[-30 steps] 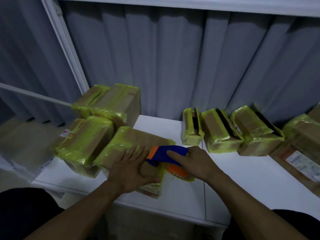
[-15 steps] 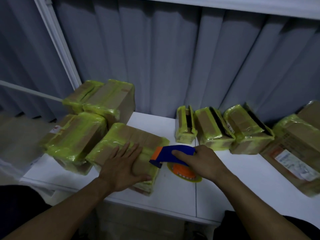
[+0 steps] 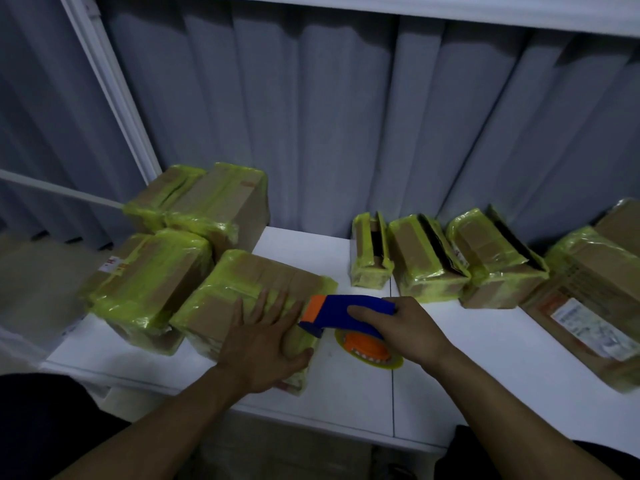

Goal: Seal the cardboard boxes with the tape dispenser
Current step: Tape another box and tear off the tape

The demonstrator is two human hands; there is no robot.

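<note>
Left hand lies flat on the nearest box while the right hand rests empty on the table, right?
Not quite: the head view shows the right hand gripping the blue tape dispenser, not resting empty. The left hand does lie flat on the nearest box.

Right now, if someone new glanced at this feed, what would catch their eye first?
The blue and orange tape dispenser, gripped by the right hand mid-table, its nose at the yellow-taped cardboard box that the left hand presses flat. Then more yellow-taped boxes: a pile at the left, three smaller ones in a row by the grey curtain.
</note>
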